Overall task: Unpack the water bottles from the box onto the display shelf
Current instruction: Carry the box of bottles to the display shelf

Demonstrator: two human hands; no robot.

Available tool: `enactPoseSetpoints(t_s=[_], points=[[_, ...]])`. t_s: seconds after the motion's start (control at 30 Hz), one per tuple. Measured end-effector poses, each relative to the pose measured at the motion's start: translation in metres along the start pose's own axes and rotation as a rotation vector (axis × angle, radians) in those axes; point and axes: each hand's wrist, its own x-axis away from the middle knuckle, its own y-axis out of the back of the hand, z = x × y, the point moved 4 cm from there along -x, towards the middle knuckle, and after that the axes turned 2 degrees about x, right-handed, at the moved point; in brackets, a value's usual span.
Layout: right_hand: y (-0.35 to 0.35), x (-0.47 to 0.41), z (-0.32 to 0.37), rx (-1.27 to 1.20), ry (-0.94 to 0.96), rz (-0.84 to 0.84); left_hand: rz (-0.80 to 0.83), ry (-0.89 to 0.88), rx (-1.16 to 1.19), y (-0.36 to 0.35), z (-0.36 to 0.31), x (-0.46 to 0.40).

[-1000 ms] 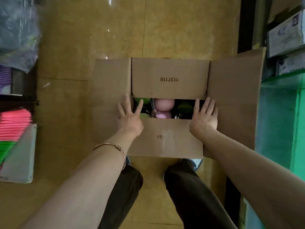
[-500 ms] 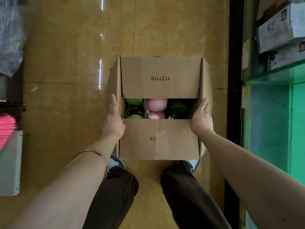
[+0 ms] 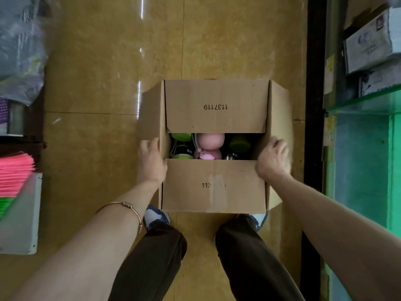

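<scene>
Yellow-brown floor tiles (image 3: pixel 97 83) carry a cardboard box (image 3: pixel 213 185) that stands right in front of the person's feet, with a green glass shelf (image 3: pixel 364 105) on the right side. Two flaps, far and near, lie almost flat over the top and leave only a narrow slot running left to right between them. Through that slot show the water bottles (image 3: pixel 210 142), pink in the middle and green at each end, lying below both hands. The left hand (image 3: pixel 150 161) rests against the outer left side flap with fingers fairly straight, grasping nothing. The right hand (image 3: pixel 273 159) curls its fingers over the right side flap. Both hands sit about equally near the slot, one at each end; the shelf lies closer to the right hand.
</scene>
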Motion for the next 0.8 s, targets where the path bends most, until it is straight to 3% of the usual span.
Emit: enactPoseSetpoints(t_s=[0.07,0.13,0.27,0.37,0.47,0.57,0.7,0.8], points=[[0.000,0.010,0.016,-0.026,0.204,-0.101,0.005,-0.126,-0.003,-0.005,-0.015,0.010],[-0.006,0.013,0.032,-0.274,0.258,-0.006,0.103,-0.101,0.105,-0.016,-0.025,0.010],[-0.025,-0.004,0.044,-1.192,-0.389,0.328,0.230,0.340,0.490,-0.045,-0.033,-0.015],[-0.022,-0.017,0.051,-1.562,-0.457,0.370,0.256,0.508,1.023,-0.057,-0.048,-0.029],[-0.009,-0.015,0.053,-1.701,-0.464,0.270,0.171,0.573,1.405,-0.047,-0.057,-0.025],[0.013,-0.001,0.057,-1.743,-0.461,0.103,0.104,0.457,1.339,-0.023,-0.063,-0.011],[0.052,0.002,0.071,-1.683,-0.339,0.029,0.074,0.267,1.064,0.013,-0.081,-0.010],[0.086,-0.012,0.080,-1.416,-0.180,-0.073,0.004,0.019,0.720,0.040,-0.104,-0.032]])
